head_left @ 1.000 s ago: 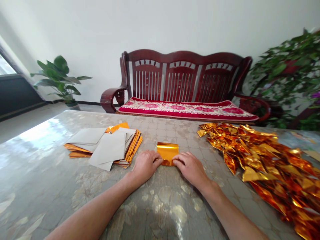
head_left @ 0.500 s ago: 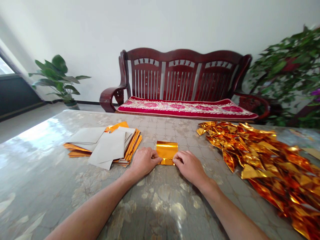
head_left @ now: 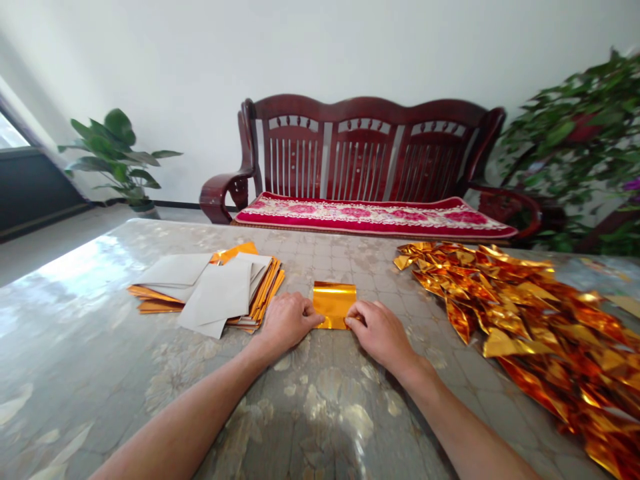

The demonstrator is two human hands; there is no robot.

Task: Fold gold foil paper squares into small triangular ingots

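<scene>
A shiny gold foil paper (head_left: pixel 335 305) lies on the table between my hands, its far edge curled over. My left hand (head_left: pixel 291 319) pinches its near left corner between thumb and fingers. At the near right corner, my right hand (head_left: pixel 376 327) grips the same sheet with bent fingers. Left of my left hand is a stack of foil papers (head_left: pixel 217 290), mostly with pale backs up and gold edges showing. On the right spreads a large heap of folded gold foil pieces (head_left: pixel 530 320).
The table (head_left: pixel 320 413) has a glossy, flower-patterned cover. Beyond its far edge stands a dark red wooden bench (head_left: pixel 360 147) with a red patterned cushion (head_left: pixel 375 215). A potted plant (head_left: pixel 120 157) is at the left, and leafy plants (head_left: pixel 580 140) are at the right.
The crease band along the foil paper's near edge looks flatter now. Both hands stay almost in the same place, still at its near corners.
</scene>
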